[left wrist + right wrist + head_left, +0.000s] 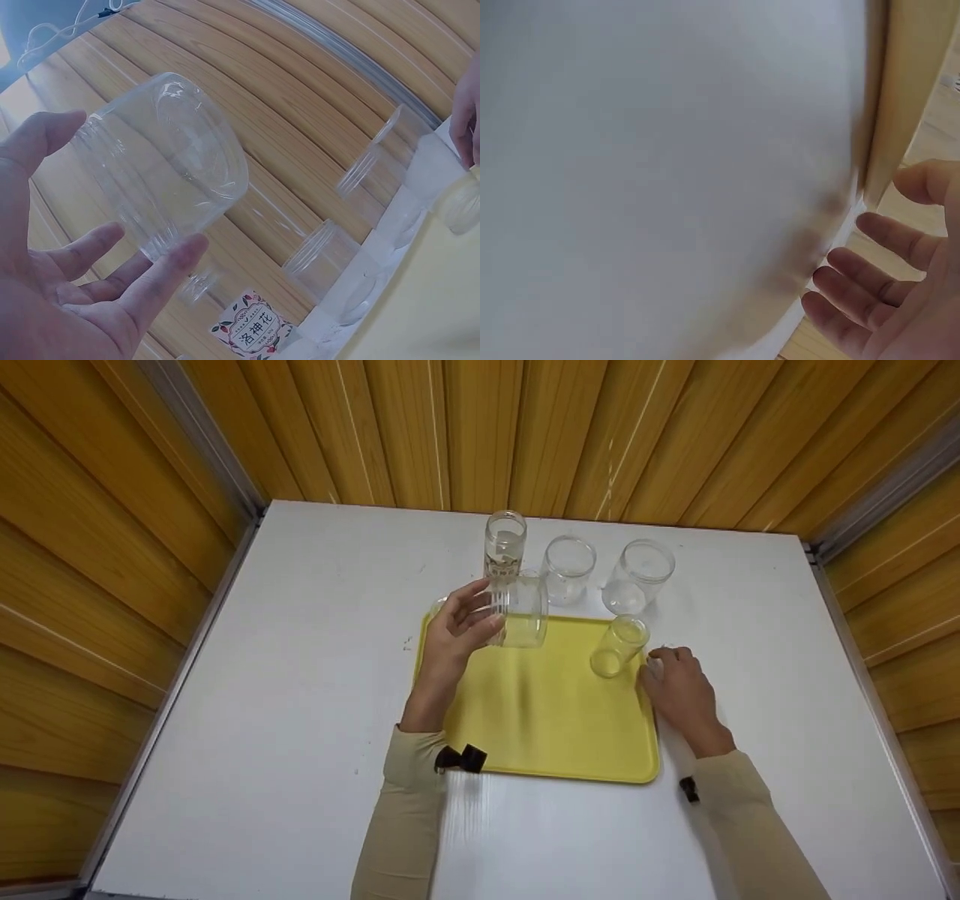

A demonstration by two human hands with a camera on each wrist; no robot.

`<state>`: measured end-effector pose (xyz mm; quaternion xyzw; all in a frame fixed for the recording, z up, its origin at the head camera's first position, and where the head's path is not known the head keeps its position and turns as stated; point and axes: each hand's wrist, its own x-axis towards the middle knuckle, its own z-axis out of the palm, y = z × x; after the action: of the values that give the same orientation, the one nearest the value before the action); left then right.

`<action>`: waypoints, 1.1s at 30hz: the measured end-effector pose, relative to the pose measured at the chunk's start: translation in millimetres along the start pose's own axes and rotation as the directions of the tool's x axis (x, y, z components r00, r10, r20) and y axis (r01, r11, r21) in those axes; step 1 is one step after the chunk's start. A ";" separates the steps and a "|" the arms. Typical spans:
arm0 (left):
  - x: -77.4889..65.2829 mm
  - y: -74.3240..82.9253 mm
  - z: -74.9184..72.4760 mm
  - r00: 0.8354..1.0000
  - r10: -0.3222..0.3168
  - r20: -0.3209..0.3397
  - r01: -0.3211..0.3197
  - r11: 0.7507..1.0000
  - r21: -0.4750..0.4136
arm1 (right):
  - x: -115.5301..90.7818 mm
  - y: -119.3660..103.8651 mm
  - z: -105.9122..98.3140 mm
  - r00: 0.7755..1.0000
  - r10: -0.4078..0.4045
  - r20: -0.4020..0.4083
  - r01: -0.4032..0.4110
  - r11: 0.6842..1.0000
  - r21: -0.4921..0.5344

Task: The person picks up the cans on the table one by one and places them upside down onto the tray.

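Observation:
My left hand (457, 626) grips a clear wide jar (529, 615) by its threaded neck and holds it on its side above the tray's far edge. In the left wrist view the jar (169, 161) has its base turned away from the palm, with thumb and fingertips at the neck. My right hand (684, 694) is beside the right edge of the yellow tray (555, 735), its fingers loosely bent. Nothing shows within its grasp in the right wrist view. Close to its fingertips, a small clear jar (619, 646) stands on the tray's right side.
Behind the tray stand a tall clear jar with a printed label (504, 544), a clear jar (568, 574) and another clear jar (639, 577). Wood-patterned panels (480, 435) enclose the white table (300, 697) at the back and both sides.

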<state>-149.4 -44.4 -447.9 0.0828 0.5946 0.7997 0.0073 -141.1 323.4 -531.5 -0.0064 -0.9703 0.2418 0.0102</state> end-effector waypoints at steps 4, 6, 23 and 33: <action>-0.1 1.0 -1.5 1.000 -0.008 -0.006 0.008 1.000 0.009 | 6.3 -12.5 -12.7 0.994 0.053 -0.100 -0.039 0.990 0.135; 0.2 0.9 -0.7 1.000 -0.013 -0.003 0.013 1.000 0.006 | 8.4 -20.8 -22.8 0.979 0.048 -0.200 -0.012 0.984 0.178; -2.2 1.1 5.9 1.000 -0.005 0.012 0.005 1.000 0.003 | 1.2 -100.3 -50.3 0.910 -0.161 -0.382 0.332 0.834 0.440; -5.8 1.6 7.7 0.999 -0.008 0.031 0.008 1.000 0.001 | -4.2 -123.4 -42.1 0.936 -0.222 -0.272 0.346 0.719 0.603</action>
<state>-142.5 -38.2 -444.9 0.0926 0.5953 0.7979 0.0197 -136.8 234.1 -436.4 0.1251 -0.8126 0.5526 0.1363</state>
